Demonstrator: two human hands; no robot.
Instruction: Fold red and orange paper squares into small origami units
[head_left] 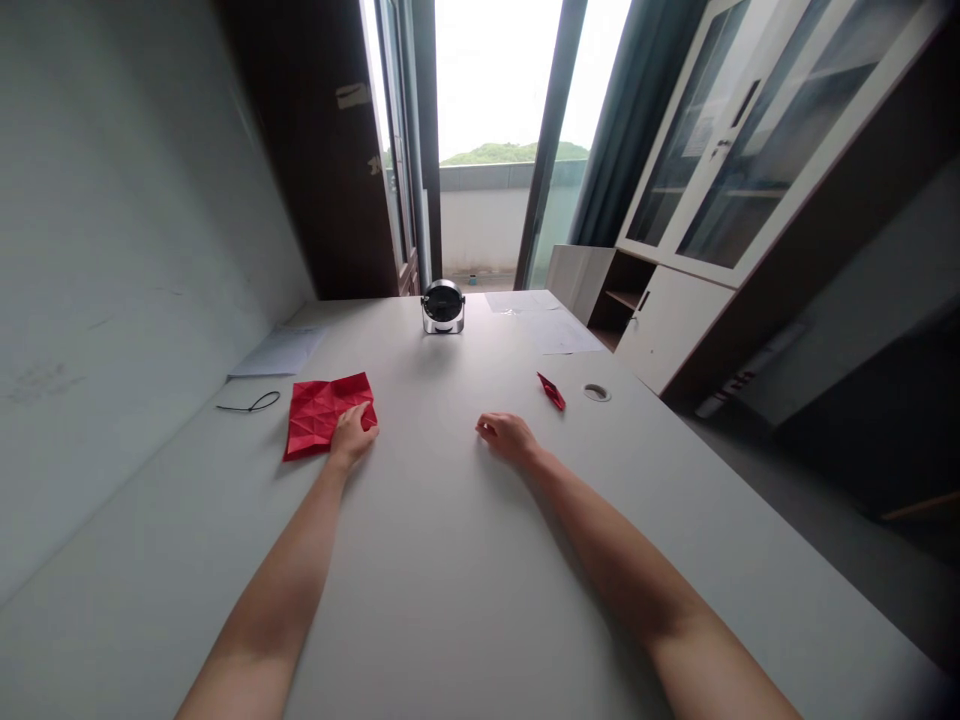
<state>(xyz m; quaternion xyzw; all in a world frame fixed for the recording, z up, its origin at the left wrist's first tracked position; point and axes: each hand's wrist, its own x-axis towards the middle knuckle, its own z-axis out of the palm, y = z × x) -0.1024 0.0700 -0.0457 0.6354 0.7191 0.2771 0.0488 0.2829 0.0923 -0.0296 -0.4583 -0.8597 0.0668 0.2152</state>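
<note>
We judge the creased red paper (315, 412), lying at the left of the counter (427, 560), light, flexible and easily torn, best held by its edges, as our left hand (354, 437) pinches its right side and our right hand (510, 438) curls closed, seemingly empty.

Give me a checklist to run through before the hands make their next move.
1. Left hand at the red sheet: ok, at its right edge.
2. Left hand's grip firm: cannot tell.
3. Red sheet smooth: not ok, creased.
4. Right hand on the sheet: not ok, apart from it.
5. Folded red piece apart from both hands: ok.
6. Black cord off the sheet: ok, to its left.
</note>
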